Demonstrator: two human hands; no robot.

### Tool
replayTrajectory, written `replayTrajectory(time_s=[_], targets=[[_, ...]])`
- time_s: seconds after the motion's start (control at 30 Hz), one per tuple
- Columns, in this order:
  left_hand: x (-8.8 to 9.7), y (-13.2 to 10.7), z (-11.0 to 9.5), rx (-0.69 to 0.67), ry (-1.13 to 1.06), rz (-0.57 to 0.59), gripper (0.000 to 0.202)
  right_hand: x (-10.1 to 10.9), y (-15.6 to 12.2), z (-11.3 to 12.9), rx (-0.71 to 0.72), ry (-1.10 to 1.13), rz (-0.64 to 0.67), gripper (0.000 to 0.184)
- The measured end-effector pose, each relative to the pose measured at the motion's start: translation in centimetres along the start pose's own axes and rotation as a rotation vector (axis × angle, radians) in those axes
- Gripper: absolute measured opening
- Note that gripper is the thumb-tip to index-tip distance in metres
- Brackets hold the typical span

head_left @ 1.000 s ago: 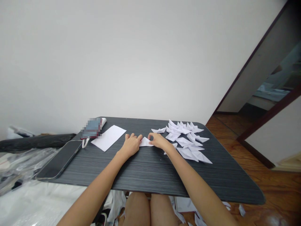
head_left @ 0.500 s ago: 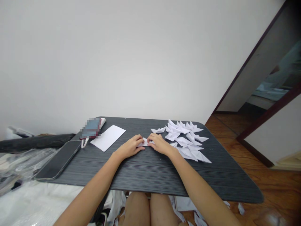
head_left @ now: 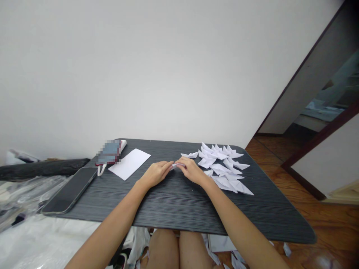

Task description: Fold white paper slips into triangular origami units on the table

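Observation:
Between my two hands is a small folded piece of white paper (head_left: 176, 164), held near the middle of the dark table and mostly covered by fingers. My left hand (head_left: 157, 173) grips its left end, fingers pressed together. On the opposite end, my right hand (head_left: 191, 170) pinches it between thumb and fingers. Just right of that hand lies a cluster of folded white paper boats (head_left: 220, 169), some overlapping. One paper boat (head_left: 190, 155) sits slightly apart, behind my right hand.
White paper sheets (head_left: 130, 163) lie on the left of the table (head_left: 174, 209), partly under a blurred-out item (head_left: 109, 152) with a white cable. A smartphone (head_left: 70, 190) rests on the left edge. Behind stands a white wall (head_left: 168, 74); paper scraps (head_left: 287, 249) lie on the floor.
The paper has gone from lying flat to a narrow, slightly bowed edge between my fingers. My left hand's fingers have straightened and come together on it. The boats have stayed in place.

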State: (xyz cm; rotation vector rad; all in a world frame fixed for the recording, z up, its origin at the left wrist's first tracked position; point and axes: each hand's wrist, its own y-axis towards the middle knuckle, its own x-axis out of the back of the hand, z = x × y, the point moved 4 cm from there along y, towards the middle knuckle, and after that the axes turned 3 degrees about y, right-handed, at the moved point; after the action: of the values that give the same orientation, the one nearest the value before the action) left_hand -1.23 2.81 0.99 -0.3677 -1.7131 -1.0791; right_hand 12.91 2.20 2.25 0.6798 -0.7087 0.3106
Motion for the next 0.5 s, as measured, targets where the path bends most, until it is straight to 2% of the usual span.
replayTrajectory(time_s=[0.27,0.5], targets=[[-0.79,-0.17,0.26,0.095,-0.217,-0.041,0.034,0.23,0.34,-0.14,-0.17,0.157,-0.069,0.018],[-0.33,0.31,-0.58,0.148,-0.257,0.058,0.034,0.16,0.21,-0.39,-0.3,0.316,-0.109,0.02]])
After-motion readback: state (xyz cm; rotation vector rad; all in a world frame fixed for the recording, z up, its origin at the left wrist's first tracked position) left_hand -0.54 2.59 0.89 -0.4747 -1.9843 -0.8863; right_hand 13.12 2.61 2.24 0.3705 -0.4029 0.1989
